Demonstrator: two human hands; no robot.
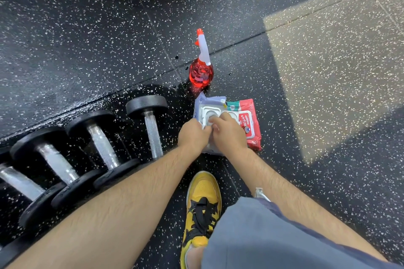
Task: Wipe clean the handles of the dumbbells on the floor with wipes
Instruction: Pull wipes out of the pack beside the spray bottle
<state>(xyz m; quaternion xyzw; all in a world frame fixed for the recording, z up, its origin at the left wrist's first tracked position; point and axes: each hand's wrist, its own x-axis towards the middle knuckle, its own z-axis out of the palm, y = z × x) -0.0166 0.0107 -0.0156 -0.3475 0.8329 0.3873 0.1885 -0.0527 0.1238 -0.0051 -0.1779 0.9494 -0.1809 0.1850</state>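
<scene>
Several black dumbbells lie side by side on the speckled floor at the left, steel handles up; the nearest to my hands is a dumbbell with a knurled handle. Two wipes packs lie to its right: a white-lilac pack with its lid open and a red pack beside it. My left hand and my right hand meet over the white pack's opening, fingers curled and pinching at a wipe there. The wipe itself is mostly hidden under my fingers.
A red spray bottle with a white trigger stands just beyond the packs, with wet floor around it. My yellow-and-black shoe and grey shorts are below my arms. A sunlit patch of floor spreads to the right.
</scene>
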